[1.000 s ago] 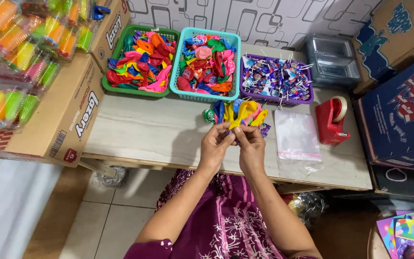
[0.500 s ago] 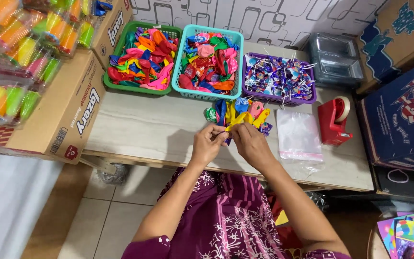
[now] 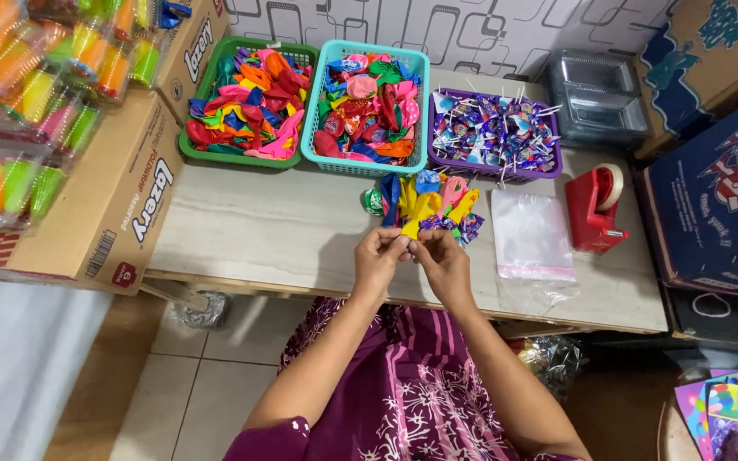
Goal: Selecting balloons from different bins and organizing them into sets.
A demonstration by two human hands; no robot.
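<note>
My left hand [image 3: 380, 257] and my right hand [image 3: 442, 259] meet over the front of the pale table [image 3: 249, 230], fingertips pinched together on the stems of a bunch of uninflated balloons [image 3: 424, 207], yellow, blue, pink and green, that fans upward from the fingers. A small lollipop with a purple wrapper [image 3: 470, 227] sits in the bunch at its right side. The balloon ends lie over the table top just in front of the baskets.
At the back stand a green basket [image 3: 207, 149] and a teal basket [image 3: 367, 167] of balloons, and a purple basket [image 3: 495, 172] of lollipops. Clear plastic bags [image 3: 530, 235], a red tape dispenser [image 3: 594, 207] and clear containers [image 3: 595, 96] lie right. Cardboard boxes [image 3: 104, 205] flank the table.
My hands shifted slightly left, then came back together at the centre, still pinching the bunch. The balloons stayed fanned above the fingers.
</note>
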